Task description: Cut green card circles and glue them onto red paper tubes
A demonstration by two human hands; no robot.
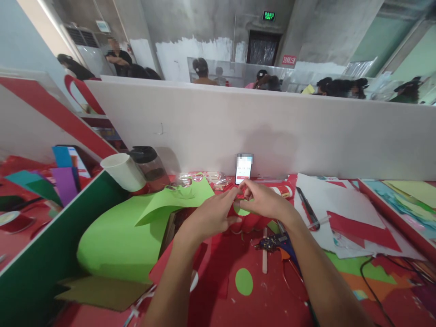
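Observation:
A red, scalloped-edged piece (250, 223), apparently paper, is between my hands, with a light green disc (241, 208) on top. My left hand (218, 211) curves round its left side, thumb low on the red surface. Over its far side, my right hand (260, 200) is bent with fingertips drawn together near the left fingertips; whatever they pinch is too small to tell. A loose green paper oval (244, 281) lies nearer me on the red tabletop. Below my right hand are a wooden stick (265, 254) and a dark blue glue gun (272, 243).
Curled green sheets (119, 236), a white cup (124, 172) and a dark-lidded jug (150, 168) stand left. A lit phone (244, 169) leans on the white partition (204, 122). A utility knife (307, 208) lies on white paper (316, 195) at right. Several people sit beyond.

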